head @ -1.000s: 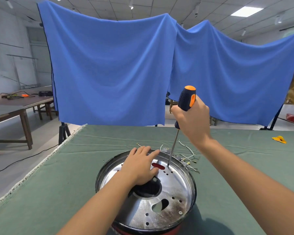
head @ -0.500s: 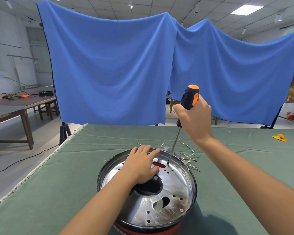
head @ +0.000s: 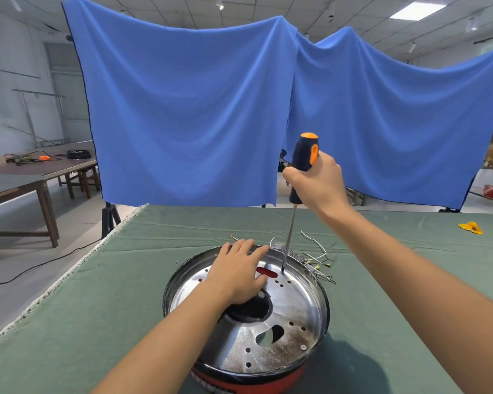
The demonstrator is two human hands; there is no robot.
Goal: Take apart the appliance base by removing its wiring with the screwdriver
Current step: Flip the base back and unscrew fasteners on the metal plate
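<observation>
The appliance base point(head: 268, 331) sits nearest, at the close edge of the green-covered table point(head: 97, 308) — a round shiny metal pan with holes, on a red body. The left hand point(head: 236, 277) lies flat on the pan's far-left part, fingers straight and reaching the rim. Just right of those fingers the tip of the screwdriver point(head: 302, 169) meets the pan floor beside a red slot point(head: 266, 272). Its thin shaft rises almost upright, leaning slightly right, to the black-and-orange handle, which the right hand point(head: 319, 183) grips with fingers wrapped round it, well above the base. Behind the far rim a loose tangle of wiring point(head: 316, 257) lies on the cloth. Farther right rests a small yellow object point(head: 470, 227). Beyond the table hang blue drapes point(head: 188, 115) — and at far left stand wooden tables point(head: 26, 172).
</observation>
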